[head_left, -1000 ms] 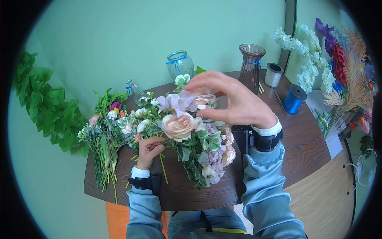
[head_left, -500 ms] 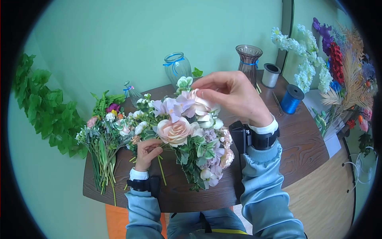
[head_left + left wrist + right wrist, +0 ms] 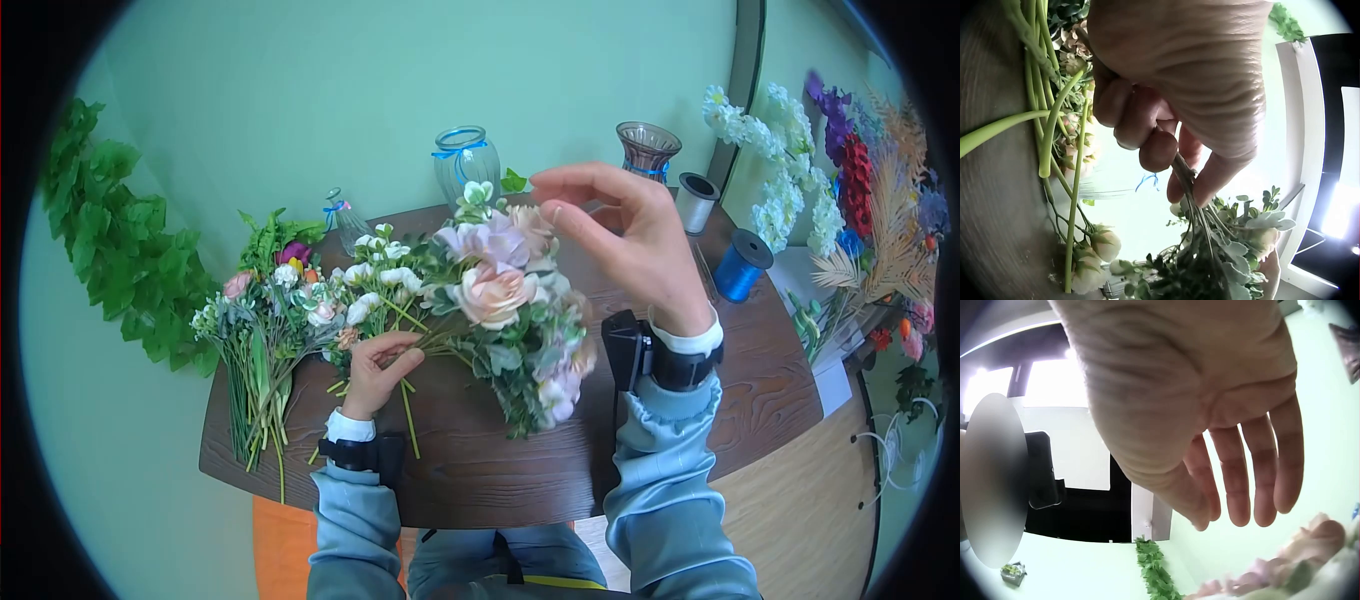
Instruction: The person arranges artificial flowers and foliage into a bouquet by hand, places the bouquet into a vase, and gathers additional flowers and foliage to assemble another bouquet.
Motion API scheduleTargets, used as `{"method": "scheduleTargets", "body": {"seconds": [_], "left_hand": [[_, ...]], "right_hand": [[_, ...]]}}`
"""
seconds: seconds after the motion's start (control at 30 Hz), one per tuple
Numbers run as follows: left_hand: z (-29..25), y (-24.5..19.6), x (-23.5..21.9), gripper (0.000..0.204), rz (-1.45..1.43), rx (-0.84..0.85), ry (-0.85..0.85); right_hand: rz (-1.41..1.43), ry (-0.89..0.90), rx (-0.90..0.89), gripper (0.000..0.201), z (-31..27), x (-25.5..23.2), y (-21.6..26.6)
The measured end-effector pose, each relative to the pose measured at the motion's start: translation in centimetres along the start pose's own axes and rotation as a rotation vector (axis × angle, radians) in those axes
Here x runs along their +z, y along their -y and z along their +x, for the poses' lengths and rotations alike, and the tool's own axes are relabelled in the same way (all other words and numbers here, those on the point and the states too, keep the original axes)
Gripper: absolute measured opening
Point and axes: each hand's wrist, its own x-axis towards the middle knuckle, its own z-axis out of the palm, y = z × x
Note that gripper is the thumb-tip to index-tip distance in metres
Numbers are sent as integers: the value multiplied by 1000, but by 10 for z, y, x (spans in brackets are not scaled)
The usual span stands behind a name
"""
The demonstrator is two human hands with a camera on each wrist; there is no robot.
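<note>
L to R: we've loose flowers by the table's L edge, then a small bottle nr its back edge. L hand pinches the bouquet, held over the table's mid; L wrist cam shows us, better than head cam, thumb + fingertip on its stems, other fingers curled. Clear vase, back edge; contents we can't tell. R hand is nr the bouquet; R wrist cam shows us straight, slightly spread fingers, gap to the blooms. Dark vase, part hidden behind that hand, same edge; contents unclear. White spool + blue spool nr back R corner.
</note>
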Motion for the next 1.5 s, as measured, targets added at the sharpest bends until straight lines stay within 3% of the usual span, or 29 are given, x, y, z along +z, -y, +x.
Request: {"method": "scheduleTargets", "body": {"seconds": [0.23,0.3,0.43,0.63,0.73,0.83,1.17,1.23,1.33,1.5], "left_hand": [[8,7,-1,23,80,117,-237],[9,3,2,23,80,158,-258],[9,-4,4,21,59,195,-260],[10,-4,2,19,51,163,-338],[12,1,1,18,90,205,-353],[12,-2,3,18,97,202,-320],[12,0,1,19,-141,152,-300],[12,-4,2,20,-210,71,-298],[13,0,-1,20,-172,61,-260],[12,1,1,19,-188,33,-225]], "right_hand": [[-184,123,-103,40,-3,15,13],[-269,173,-156,58,-3,24,8],[-281,178,-255,68,-3,43,-7],[-215,300,3,63,3,37,-4],[-243,211,-119,60,-1,40,-4],[-233,132,-117,58,0,47,-10],[-239,249,22,57,1,49,-4],[-198,254,43,61,0,49,-3],[-191,188,-82,62,-1,53,-10],[-147,262,2,64,-1,47,-3]]}}
